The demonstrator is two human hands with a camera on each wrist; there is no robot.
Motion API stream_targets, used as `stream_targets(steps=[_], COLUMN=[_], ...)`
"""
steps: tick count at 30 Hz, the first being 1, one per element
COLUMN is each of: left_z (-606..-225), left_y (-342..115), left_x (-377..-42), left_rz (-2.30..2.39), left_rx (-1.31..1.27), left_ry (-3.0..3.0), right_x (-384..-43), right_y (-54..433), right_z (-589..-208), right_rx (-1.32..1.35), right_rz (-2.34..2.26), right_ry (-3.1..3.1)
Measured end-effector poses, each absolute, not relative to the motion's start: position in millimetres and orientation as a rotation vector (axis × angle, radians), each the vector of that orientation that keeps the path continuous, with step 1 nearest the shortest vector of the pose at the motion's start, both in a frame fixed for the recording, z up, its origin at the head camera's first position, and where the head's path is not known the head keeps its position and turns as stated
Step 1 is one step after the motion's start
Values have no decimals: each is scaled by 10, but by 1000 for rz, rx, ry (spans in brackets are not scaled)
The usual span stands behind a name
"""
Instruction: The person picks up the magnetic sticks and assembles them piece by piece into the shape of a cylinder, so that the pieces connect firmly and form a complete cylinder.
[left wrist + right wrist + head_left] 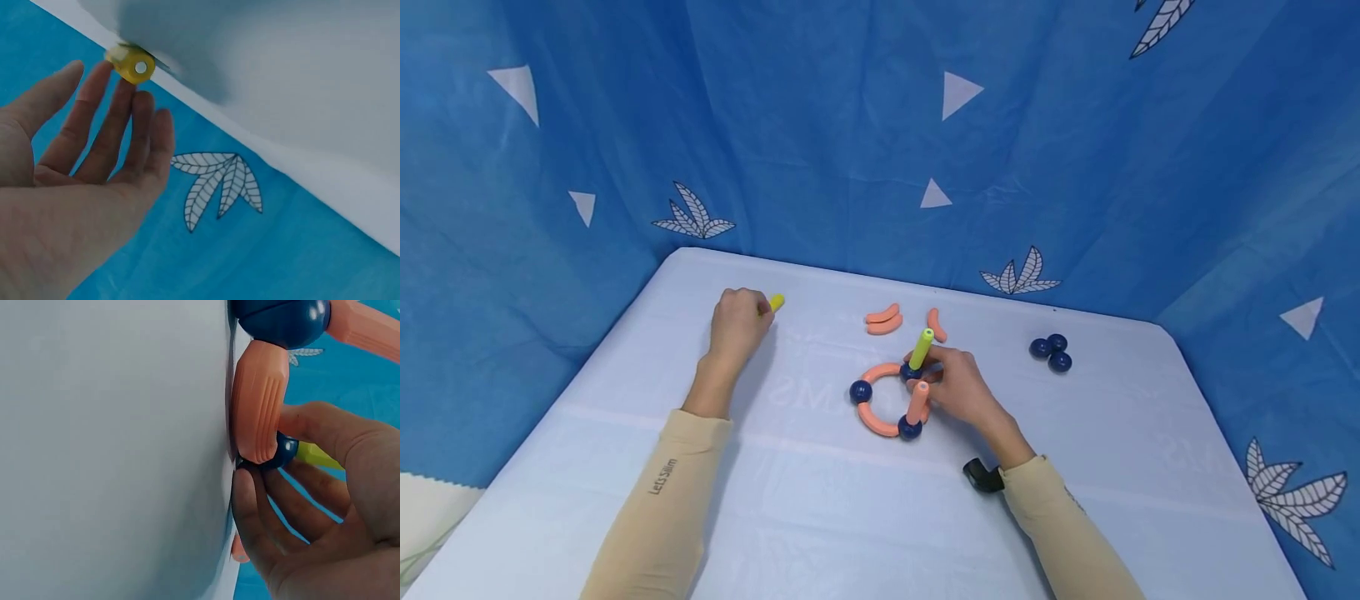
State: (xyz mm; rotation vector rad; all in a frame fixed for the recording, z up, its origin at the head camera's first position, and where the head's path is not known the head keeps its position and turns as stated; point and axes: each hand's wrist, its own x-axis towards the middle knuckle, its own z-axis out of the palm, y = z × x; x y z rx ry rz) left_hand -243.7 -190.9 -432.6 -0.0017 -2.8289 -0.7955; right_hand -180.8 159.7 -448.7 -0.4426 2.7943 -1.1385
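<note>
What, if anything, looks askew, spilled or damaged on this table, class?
Nothing clearly stands out. The orange-and-navy ring shows no visible break, the loose orange pieces and loose navy balls lie on the table, and no spill appears. The right hand partly hides the ring's right side, so I cannot check every joint there.

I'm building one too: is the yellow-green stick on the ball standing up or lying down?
Standing up: the yellow-green stick rises from the blue ball.

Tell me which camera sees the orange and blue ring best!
The head view, because nearly all of the ring shows there from above. The right wrist view shows only part, close up; the left wrist view shows none.
</note>
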Motion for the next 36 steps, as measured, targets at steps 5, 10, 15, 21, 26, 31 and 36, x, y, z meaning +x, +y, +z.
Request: stream_targets(steps=[5,10,15,21,26,31,36], left_z=[-4352,-4344,-4278,-4078,-3975,-4069,-4248], left_y=[-1893,-1858,-1675,-1203,-948,-852,-839], left_x=[-2437,-2436,-2390,-2217,-2080,-2073,-2102], left_rz=[-791,-773,-969,-1292,-1369,-1344,-1223], left_rx=[-24,-75,-263,-643,-828,-878,-871], left_ry=[-2879,-3019,-2971,-2815,-2710,-2770,-2943], right_x=[-1819,-1826,-1817,-1827,-1839,-1857,-1860], right_y=[1628,1641,1654,1666,1685,1698,1674], right_z=[-4493,-4490,-4495,-4492,-4492,-4498,-4498], right_rx=[-327,-251,-230,-211,-200,-211,-230], right_rz=[-1148,-1146,-1145,-1164,-1163,-1194,-1178], right_ry=[2862,2921,2945,2931,2921,2911,2903])
